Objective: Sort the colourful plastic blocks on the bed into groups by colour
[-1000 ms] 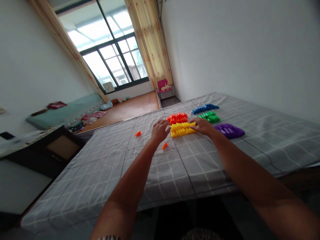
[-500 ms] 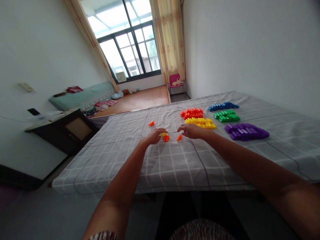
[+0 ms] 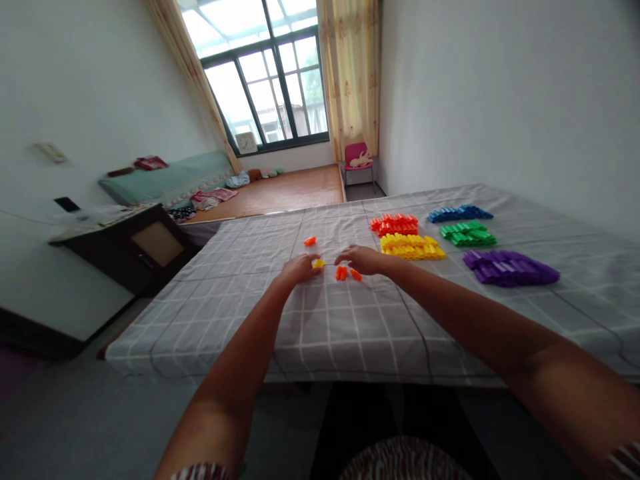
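On the checked cloth, my left hand has its thumb and fingers closed on a small yellow plastic piece. Opposite it, my right hand holds nothing, its fingers curved and apart. Just below those fingers lie a small orange cluster, perhaps two pieces together, and a single orange piece. Farther back, beyond my left hand, rests another orange piece. The pieces are too small for me to make out their exact kind.
To the right stand sorted piles of plastic pieces: orange-red, yellow, blue, green and purple. The grey checked cloth covers the table to its front edge. A dark cabinet stands at left.
My left hand has drawn the yellow piece left, away from the orange cluster. My right hand has moved left, over the orange pieces. The view has shifted slightly.
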`<state>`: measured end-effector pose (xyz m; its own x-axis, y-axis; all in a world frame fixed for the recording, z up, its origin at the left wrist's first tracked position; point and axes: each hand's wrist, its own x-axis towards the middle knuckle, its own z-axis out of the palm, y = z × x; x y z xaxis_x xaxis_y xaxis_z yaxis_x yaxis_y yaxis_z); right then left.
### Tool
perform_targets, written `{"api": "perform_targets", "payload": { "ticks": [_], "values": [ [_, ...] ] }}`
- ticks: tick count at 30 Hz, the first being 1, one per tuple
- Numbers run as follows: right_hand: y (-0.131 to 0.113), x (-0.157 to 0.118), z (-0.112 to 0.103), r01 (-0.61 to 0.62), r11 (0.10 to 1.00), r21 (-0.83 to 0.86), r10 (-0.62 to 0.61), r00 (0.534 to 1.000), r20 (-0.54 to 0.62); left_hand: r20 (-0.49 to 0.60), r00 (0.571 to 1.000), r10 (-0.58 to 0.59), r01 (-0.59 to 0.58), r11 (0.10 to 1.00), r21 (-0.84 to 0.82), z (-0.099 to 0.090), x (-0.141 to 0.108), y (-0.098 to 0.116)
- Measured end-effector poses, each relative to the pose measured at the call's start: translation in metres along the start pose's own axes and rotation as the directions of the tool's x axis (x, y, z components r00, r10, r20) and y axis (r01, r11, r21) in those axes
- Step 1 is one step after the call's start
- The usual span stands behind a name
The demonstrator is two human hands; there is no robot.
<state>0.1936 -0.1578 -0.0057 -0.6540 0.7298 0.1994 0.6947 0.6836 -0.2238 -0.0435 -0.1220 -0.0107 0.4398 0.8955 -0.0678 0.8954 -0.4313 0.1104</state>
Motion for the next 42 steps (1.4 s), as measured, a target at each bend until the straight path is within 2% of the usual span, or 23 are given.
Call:
{"api": "perform_targets", "payload": {
  "ticks": [3,6,9,12,15,18,21,23,25,29,31,34,36,37,38,40,41,42],
  "values": [
    [-0.006,0.01,0.003,0.085,0.996,0.011,-0.086,0.986,0.141,0.0,0.997,0.072,-0.072,0.997,-0.021,0.0,0.0,-0.002],
    [-0.012,0.013,0.008,0.064,0.998,-0.018,-0.06,0.983,0.175,-0.035,0.989,0.146,-0.148,0.988,-0.053,0.003,0.003,-0.006],
    [-0.01,0.01,0.007,-0.029,0.998,-0.05,0.033,0.997,0.075,-0.067,0.986,0.154,-0.16,0.982,-0.098,0.007,0.009,-0.008],
    [0.009,0.001,-0.006,-0.168,0.985,-0.028,0.166,0.984,-0.072,-0.092,0.991,0.098,-0.11,0.985,-0.131,0.013,0.015,-0.007],
    [0.048,-0.015,-0.032,-0.355,0.935,0.006,0.349,0.915,-0.205,-0.164,0.986,0.037,-0.06,0.988,-0.139,0.022,0.017,-0.004],
    [0.093,-0.033,-0.06,-0.583,0.811,0.035,0.567,0.772,-0.288,-0.26,0.966,-0.015,-0.025,0.989,-0.149,0.031,0.017,-0.001],
    [0.13,-0.044,-0.075,-0.749,0.663,0.027,0.726,0.633,-0.269,-0.293,0.956,-0.035,-0.013,0.987,-0.16,0.035,0.016,0.0],
    [0.145,-0.044,-0.073,-0.802,0.598,-0.007,0.778,0.582,-0.237,-0.296,0.955,-0.035,-0.018,0.984,-0.175,0.035,0.015,0.0],
    [0.155,-0.038,-0.065,-0.824,0.564,-0.053,0.796,0.559,-0.231,-0.301,0.953,-0.025,-0.036,0.98,-0.197,0.035,0.015,-0.001],
    [0.165,-0.027,-0.049,-0.833,0.538,-0.125,0.797,0.552,-0.245,-0.309,0.951,-0.01,-0.065,0.971,-0.231,0.036,0.014,-0.003],
    [0.167,-0.025,-0.047,-0.842,0.527,-0.114,0.799,0.537,-0.27,-0.316,0.949,-0.011,-0.068,0.969,-0.238,0.037,0.014,-0.004],
    [0.162,-0.027,-0.052,-0.851,0.523,-0.046,0.784,0.501,-0.367,-0.314,0.949,-0.001,-0.081,0.965,-0.248,0.039,0.015,-0.005],
    [0.15,-0.027,-0.056,-0.816,0.578,-0.021,0.728,0.527,-0.438,-0.306,0.952,0.016,-0.099,0.962,-0.256,0.038,0.015,-0.006],
    [0.141,-0.027,-0.057,-0.773,0.634,-0.022,0.685,0.574,-0.448,-0.302,0.953,0.028,-0.109,0.96,-0.258,0.038,0.015,-0.006],
    [0.13,-0.026,-0.057,-0.707,0.707,-0.026,0.632,0.648,-0.424,-0.299,0.953,0.04,-0.121,0.958,-0.259,0.037,0.014,-0.006],
    [0.103,-0.023,-0.053,-0.51,0.86,0.004,0.494,0.832,-0.255,-0.292,0.955,0.057,-0.137,0.956,-0.261,0.036,0.013,-0.006],
    [0.089,-0.022,-0.049,-0.401,0.915,0.049,0.404,0.906,-0.129,-0.289,0.955,0.063,-0.143,0.954,-0.263,0.036,0.012,-0.006],
    [0.074,-0.021,-0.045,-0.306,0.946,0.105,0.308,0.951,-0.002,-0.288,0.955,0.07,-0.15,0.952,-0.266,0.036,0.012,-0.006]
  ]
}}
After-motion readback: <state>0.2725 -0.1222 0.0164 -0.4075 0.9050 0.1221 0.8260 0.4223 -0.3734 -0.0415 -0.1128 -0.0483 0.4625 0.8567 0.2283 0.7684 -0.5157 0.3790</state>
